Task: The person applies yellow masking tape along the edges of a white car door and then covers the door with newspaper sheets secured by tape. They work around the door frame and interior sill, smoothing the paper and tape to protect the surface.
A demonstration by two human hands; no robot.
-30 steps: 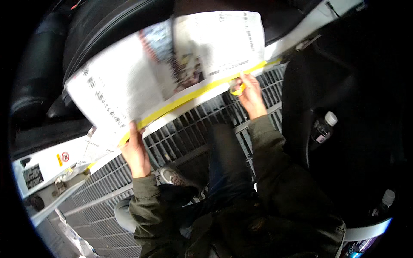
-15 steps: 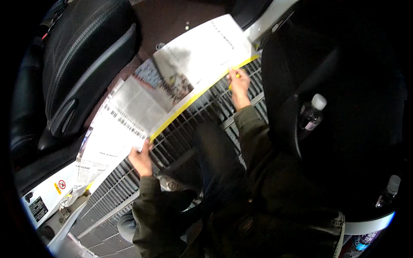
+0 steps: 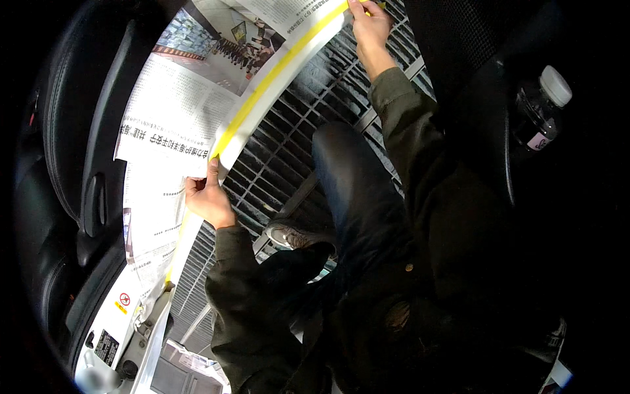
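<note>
Sheets of newspaper (image 3: 174,92) cover the sill of an open car doorway. A strip of yellow tape (image 3: 274,71) runs along the paper's edge, beside the white sill (image 3: 275,84). Near the lower end of this strip, my left hand (image 3: 213,202) has its thumb on the taped edge and its other fingers curled at the newspaper. At the upper end my right hand (image 3: 372,31) pinches the tape close to the sill, with a bit of yellow showing by its fingers. Part of the right fingertips is cut off by the picture's top.
A black car seat (image 3: 62,131) stands left of the newspaper. Below the sill is a slatted metal grating (image 3: 282,128), with my knee (image 3: 341,154) and a shoe (image 3: 295,233) over it. A white-capped bottle (image 3: 539,115) is at the right. Door hinge parts (image 3: 136,345) show lower left.
The view has come closer, so paper and hands appear larger and higher. My left thumb now lies on the taped edge. The right hand still holds the tape at the upper end.
</note>
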